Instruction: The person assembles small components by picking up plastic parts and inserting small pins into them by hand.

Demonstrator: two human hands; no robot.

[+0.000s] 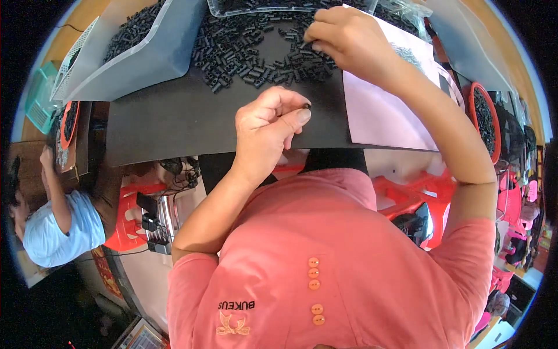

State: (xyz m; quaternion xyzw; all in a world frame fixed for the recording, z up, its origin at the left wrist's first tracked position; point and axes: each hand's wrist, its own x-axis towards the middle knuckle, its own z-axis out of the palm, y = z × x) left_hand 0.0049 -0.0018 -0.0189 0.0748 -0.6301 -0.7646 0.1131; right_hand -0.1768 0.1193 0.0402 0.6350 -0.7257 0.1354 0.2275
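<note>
Above the near part of a black work surface (pixel 168 119), my left hand (pixel 261 125) is closed, thumb and forefinger pinching a small black plastic piece (pixel 307 106). Only its dark end shows past the fingertips. Farther off and to the right, my right hand (pixel 354 43) has its fingers curled together at the right side of a spread pile of small black tubular pieces (pixel 229 52). Whatever lies between those fingertips is hidden. Beneath my right wrist and forearm lies a pale pink sheet (pixel 378 110), with small silvery parts (pixel 407 56) on its far portion.
A grey plastic bin (pixel 136 72) of black pieces stands at left, a clear tray (pixel 264 11) behind the pile. Another bin (pixel 479 43) and a red-rimmed basket (pixel 496 131) are at right. A person in light blue (pixel 67 227) sits left, near a red stool (pixel 125 224).
</note>
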